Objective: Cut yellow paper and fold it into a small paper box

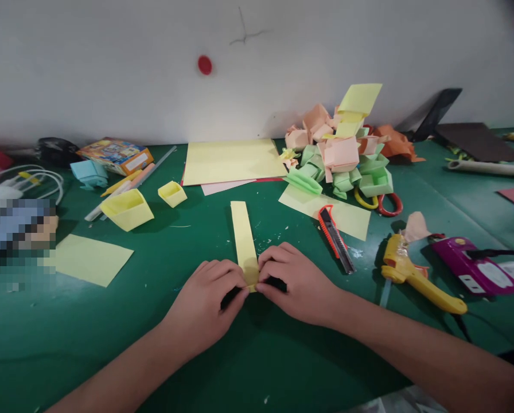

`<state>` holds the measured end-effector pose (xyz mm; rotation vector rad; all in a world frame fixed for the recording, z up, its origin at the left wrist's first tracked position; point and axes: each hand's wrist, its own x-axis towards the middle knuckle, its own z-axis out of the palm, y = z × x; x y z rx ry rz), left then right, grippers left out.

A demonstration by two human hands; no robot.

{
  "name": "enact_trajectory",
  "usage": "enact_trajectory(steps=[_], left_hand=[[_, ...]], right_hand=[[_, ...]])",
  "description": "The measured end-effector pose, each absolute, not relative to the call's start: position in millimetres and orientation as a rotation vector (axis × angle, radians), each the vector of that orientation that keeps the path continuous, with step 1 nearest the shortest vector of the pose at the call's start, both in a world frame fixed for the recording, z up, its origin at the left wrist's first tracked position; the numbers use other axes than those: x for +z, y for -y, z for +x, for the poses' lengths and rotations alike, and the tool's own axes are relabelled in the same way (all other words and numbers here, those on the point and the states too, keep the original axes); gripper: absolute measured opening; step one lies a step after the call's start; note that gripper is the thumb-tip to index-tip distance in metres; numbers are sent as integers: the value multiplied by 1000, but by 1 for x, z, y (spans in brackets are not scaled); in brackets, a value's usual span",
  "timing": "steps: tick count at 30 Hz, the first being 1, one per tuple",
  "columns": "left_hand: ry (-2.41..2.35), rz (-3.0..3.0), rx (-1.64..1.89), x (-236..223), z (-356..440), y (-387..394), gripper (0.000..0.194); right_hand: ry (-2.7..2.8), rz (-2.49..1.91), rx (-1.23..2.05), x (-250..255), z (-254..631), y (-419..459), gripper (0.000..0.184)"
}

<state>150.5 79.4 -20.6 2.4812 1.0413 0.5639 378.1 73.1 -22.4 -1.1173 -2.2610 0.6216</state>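
Note:
A narrow yellow paper strip (pixel 244 232) lies lengthwise on the green table, its near end folded or creased. My left hand (pixel 211 295) pinches the left corner of that near end between thumb and fingers. Opposite it, my right hand (pixel 294 284) pinches the right corner in the same way. Beyond the strip, to the left, stand a folded yellow paper box (pixel 128 210) and a smaller yellow box (pixel 172 194). A utility knife (pixel 337 238) with an orange edge rests right of the strip.
At the right are a yellow glue gun (pixel 420 278) and a purple power strip (pixel 476 267). Behind the knife sit piled folded paper pieces (pixel 341 155) and scissors (pixel 388 203). Yellow sheets (pixel 235 162) lie by the wall. A pale sheet (pixel 91 259) is at the left.

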Motion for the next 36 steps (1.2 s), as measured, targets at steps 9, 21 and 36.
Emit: enact_trajectory(steps=[9,21,36], left_hand=[[-1098,2537,634,-20,153,-83,12],[-1051,2582,648,-19,153,-81,15],[-1075,2637,685,-21,152,-83,21]], right_hand=[[2275,-1207,569,-21,372,-75,9],[2241,-1202,612,-25,375,-79,13],[2262,-1174,625,-21,377,-78,13]])
